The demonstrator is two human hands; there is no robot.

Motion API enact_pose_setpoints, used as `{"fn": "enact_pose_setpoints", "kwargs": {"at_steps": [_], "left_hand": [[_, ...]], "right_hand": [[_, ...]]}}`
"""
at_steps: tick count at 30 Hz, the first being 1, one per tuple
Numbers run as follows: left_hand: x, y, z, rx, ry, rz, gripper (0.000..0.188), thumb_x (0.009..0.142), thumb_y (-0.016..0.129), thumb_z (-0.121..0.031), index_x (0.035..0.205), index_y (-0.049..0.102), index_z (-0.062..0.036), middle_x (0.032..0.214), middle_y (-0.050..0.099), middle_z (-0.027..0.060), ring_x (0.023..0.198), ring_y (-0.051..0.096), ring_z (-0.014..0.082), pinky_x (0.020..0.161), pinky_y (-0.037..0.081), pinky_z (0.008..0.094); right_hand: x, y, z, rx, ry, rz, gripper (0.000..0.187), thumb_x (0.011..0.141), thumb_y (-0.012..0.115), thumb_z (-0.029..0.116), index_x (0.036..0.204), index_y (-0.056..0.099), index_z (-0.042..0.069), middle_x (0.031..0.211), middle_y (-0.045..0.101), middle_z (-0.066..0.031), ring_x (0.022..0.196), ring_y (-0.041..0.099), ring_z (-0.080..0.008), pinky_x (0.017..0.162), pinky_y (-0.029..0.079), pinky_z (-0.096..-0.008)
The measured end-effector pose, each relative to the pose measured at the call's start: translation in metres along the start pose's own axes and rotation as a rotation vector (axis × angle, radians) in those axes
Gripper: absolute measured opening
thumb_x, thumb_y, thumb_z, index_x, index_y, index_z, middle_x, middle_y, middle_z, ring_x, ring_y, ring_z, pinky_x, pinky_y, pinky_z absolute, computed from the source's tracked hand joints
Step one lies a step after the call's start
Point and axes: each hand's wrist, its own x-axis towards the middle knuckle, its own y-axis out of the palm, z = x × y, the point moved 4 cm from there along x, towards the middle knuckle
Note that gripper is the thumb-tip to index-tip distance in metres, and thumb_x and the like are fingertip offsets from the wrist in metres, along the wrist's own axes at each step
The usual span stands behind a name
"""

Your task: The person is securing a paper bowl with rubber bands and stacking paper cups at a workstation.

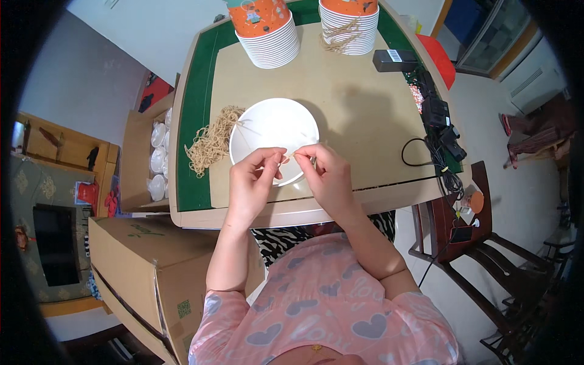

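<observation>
Left hand [250, 179]: grip pinched, thumb to finger, on a thin tan strand [290, 157] over the near side of a white bowl [277, 118]. Right hand [328, 179]: grip clamped on the same strand, just beside the left. Bowl is round, smooth and wide-mouthed. Heap of twine [208, 145], fibrous and tangled, lies at the bowl's left. Left stack [267, 44] and right stack [350, 31] at the far side: nested containers, ribbed white rims, orange printed walls; loose tan strands drape the right one. Tabletop [359, 155]: flat tan panel, green border, pale rounded edge. Black cables [447, 173] gather along its right side. Room: cardboard box [152, 261] at left, dark wooden chair [480, 243] at right, pale glossy floor [486, 125].
</observation>
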Motion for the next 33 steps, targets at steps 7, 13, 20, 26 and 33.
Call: {"fn": "enact_pose_setpoints", "kwargs": {"at_steps": [7, 13, 20, 26, 33], "left_hand": [[-0.001, 0.001, 0.0, 0.136, 0.166, -0.054, 0.019, 0.085, 0.065, -0.004, 0.104, 0.067, -0.0029, 0.084, 0.067, 0.0032, 0.071, 0.056, 0.0051, 0.054, 0.045, 0.0199], [0.002, 0.004, -0.004, 0.208, 0.221, -0.072, 0.015, 0.083, 0.066, -0.004, 0.098, 0.068, -0.0034, 0.082, 0.067, 0.0031, 0.069, 0.056, 0.0062, 0.054, 0.044, 0.0197], [0.003, 0.007, -0.006, 0.34, 0.307, -0.194, 0.004, 0.085, 0.063, -0.003, 0.088, 0.061, -0.0009, 0.08, 0.062, 0.0066, 0.063, 0.057, 0.0138, 0.053, 0.045, 0.0269], [0.0, 0.02, -0.014, 0.68, 0.626, -0.3, 0.008, 0.083, 0.06, 0.0, 0.087, 0.054, -0.0036, 0.079, 0.056, 0.011, 0.066, 0.059, 0.0295, 0.056, 0.047, 0.0367], [0.0, 0.024, -0.011, 0.677, 0.595, -0.325, 0.006, 0.084, 0.059, 0.0, 0.087, 0.054, -0.0026, 0.08, 0.056, 0.0116, 0.065, 0.06, 0.0289, 0.056, 0.048, 0.0365]], "right_hand": [[0.0, -0.001, 0.003, -0.036, 0.026, 0.068, 0.007, 0.085, 0.063, 0.009, 0.09, 0.061, 0.003, 0.08, 0.063, -0.0088, 0.06, 0.06, -0.0176, 0.052, 0.045, -0.0274], [-0.001, 0.0, 0.0, -0.007, 0.033, 0.088, 0.007, 0.087, 0.062, 0.009, 0.09, 0.061, 0.002, 0.08, 0.062, -0.0097, 0.061, 0.061, -0.0176, 0.053, 0.046, -0.028], [-0.002, 0.002, 0.0, 0.037, 0.04, 0.082, 0.006, 0.086, 0.062, 0.007, 0.089, 0.061, 0.001, 0.075, 0.06, -0.0068, 0.057, 0.052, -0.0129, 0.052, 0.041, -0.0262], [-0.002, 0.002, -0.001, -0.008, -0.04, 0.051, 0.005, 0.085, 0.062, 0.004, 0.086, 0.06, -0.001, 0.071, 0.057, -0.0061, 0.055, 0.046, -0.0093, 0.05, 0.038, -0.0247], [-0.004, 0.0, -0.001, -0.073, -0.062, 0.083, 0.006, 0.085, 0.059, 0.009, 0.085, 0.057, 0.004, 0.078, 0.058, -0.0139, 0.068, 0.059, -0.0324, 0.058, 0.046, -0.0377]]}}
